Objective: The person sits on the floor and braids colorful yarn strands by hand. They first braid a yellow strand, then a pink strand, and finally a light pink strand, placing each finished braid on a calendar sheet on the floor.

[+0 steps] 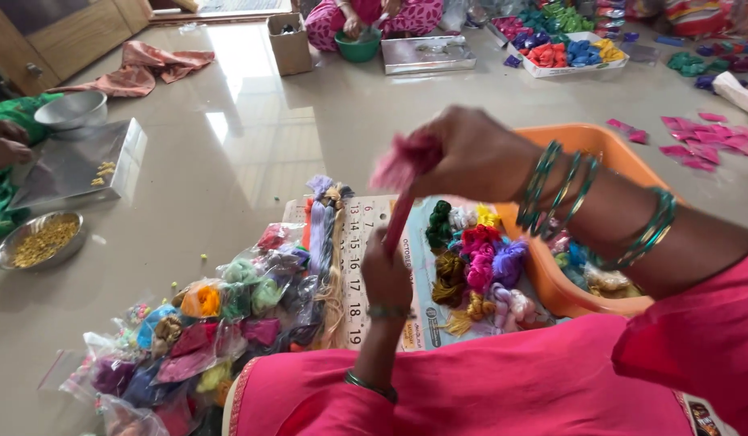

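My right hand (475,153) is raised and closed on the top of a pink thread skein (402,173), blurred by motion. My left hand (386,274) grips the same skein lower down, pulling it taut between the hands. Green bangles ring my right forearm. Below the hands lie coloured thread bundles (479,258) on a calendar sheet (359,266). An orange plastic tub (608,145) with more thread sits under my right arm.
Clear bags of coloured thread (204,323) pile at my left. Steel trays (71,165) and bowls of yellow beads (41,240) lie far left by another person's hand. A seated person with a green bowl (359,44), a cardboard box (290,42) and thread trays (567,48) are beyond.
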